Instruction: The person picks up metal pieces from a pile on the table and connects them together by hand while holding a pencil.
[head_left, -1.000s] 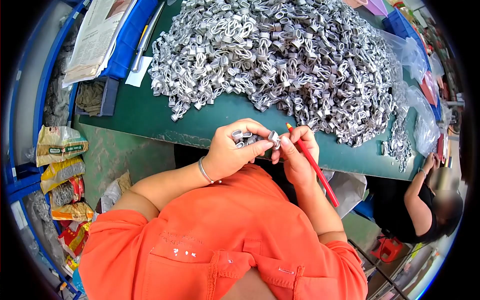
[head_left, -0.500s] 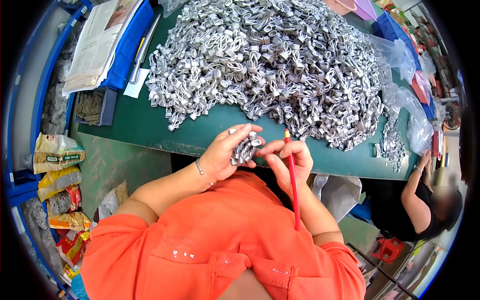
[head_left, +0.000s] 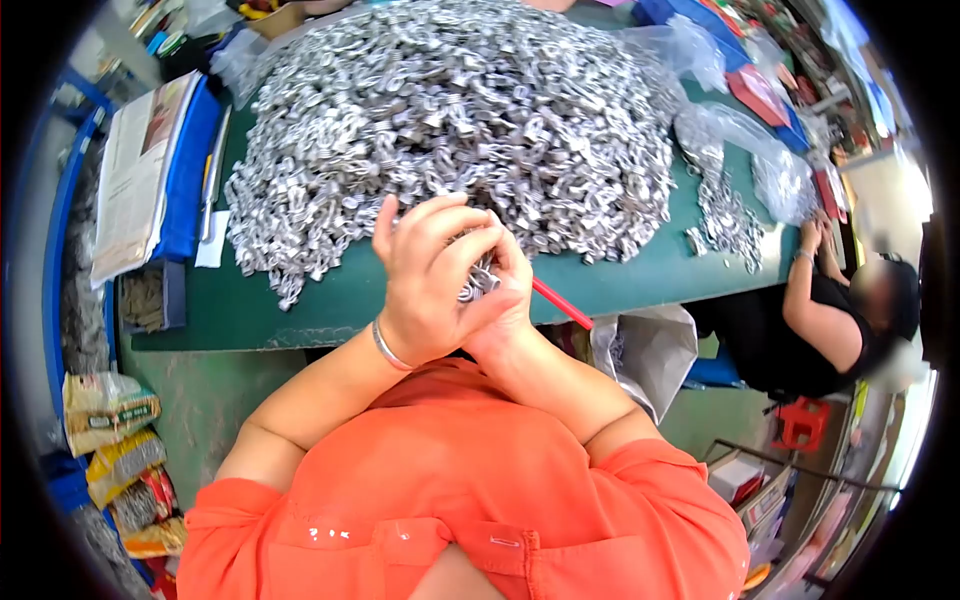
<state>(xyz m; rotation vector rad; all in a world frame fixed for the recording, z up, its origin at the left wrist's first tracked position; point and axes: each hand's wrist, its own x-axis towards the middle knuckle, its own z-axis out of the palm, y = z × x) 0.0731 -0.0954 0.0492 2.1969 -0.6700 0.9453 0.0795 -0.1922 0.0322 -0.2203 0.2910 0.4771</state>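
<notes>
My left hand (head_left: 428,275) and my right hand (head_left: 508,290) come together in front of the table edge, cupped around a small cluster of grey metal loop pieces (head_left: 480,280). The left fingers curve over the cluster toward the right hand, and the palms hide part of it. A red pencil (head_left: 562,303) sticks out to the right from behind my right hand; its other end is hidden. Just beyond my hands, a large heap of similar metal pieces (head_left: 450,130) covers much of the green table (head_left: 330,315).
A smaller pile of metal pieces (head_left: 730,220) lies at the right beside clear plastic bags (head_left: 785,180). Newspapers (head_left: 145,160) rest on a blue bin (head_left: 190,185) at the left. A whitish sack (head_left: 660,350) stands below the edge. Another person (head_left: 830,320) sits at the right.
My hands have come together, the right moving left to meet the left around the metal pieces. The pencil has swung from upright to slanting. The whole view has shifted.
</notes>
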